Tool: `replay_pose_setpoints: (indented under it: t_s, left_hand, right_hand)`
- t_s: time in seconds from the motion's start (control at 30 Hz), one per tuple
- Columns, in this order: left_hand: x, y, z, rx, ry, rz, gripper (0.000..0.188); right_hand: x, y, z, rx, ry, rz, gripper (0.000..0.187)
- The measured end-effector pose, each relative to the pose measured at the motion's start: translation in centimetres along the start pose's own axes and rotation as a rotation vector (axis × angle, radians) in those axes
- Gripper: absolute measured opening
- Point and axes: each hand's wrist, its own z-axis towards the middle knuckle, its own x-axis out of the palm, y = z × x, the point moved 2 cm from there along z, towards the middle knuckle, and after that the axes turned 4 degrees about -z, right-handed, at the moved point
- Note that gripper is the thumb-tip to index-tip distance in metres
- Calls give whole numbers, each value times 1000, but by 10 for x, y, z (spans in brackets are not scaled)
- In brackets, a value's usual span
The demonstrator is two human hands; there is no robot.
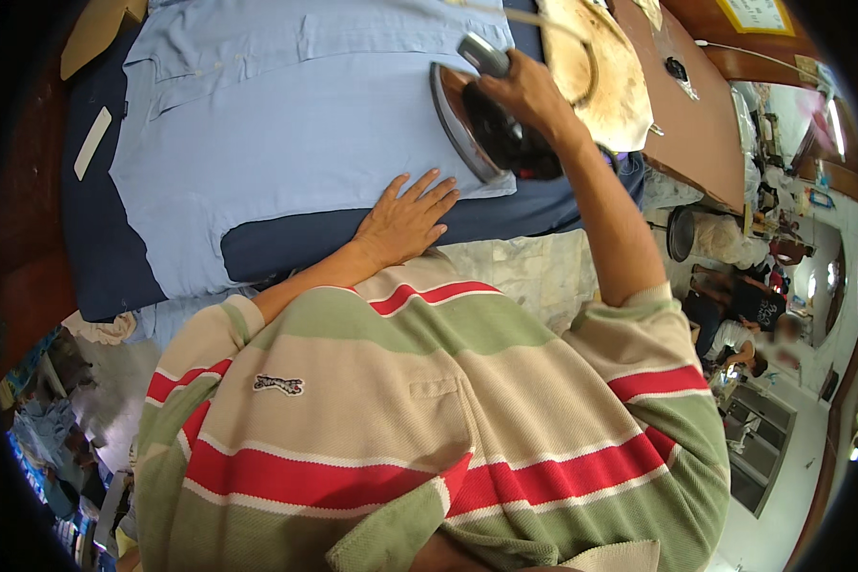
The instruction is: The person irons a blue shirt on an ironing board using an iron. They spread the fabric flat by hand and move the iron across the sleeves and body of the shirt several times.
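Note:
A light blue shirt (pixel 286 133) lies spread over a dark blue ironing pad (pixel 100 238). My left hand (pixel 405 219) rests flat, fingers apart, on the shirt's near hem and the pad. My right hand (pixel 529 91) grips the handle of a black iron (pixel 481 124), whose silver soleplate is tipped on its side at the shirt's right edge. My own striped beige, green and red polo shirt fills the lower part of the view.
A scorched cream cloth (pixel 601 76) lies right of the iron, beside a brown wooden counter (pixel 696 124). A white label strip (pixel 92 143) sits on the pad's left. People stand at the far right; folded clothes lie lower left.

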Motion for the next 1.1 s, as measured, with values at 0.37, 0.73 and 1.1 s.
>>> replay_pose_setpoints:
  t_s: [0.37,0.73,1.1]
  left_hand:
    - [-5,2,2,14,-112,-86,48]
    - [9,-23,28,81,-164,23,54]
    - [54,-80,58,-132,-225,117,53]
  right_hand:
    - [-14,-44,-22,256,-110,59,49]
    - [-28,-57,37,-45,39,44,46]
    - [27,92,24,-898,405,-86,42]
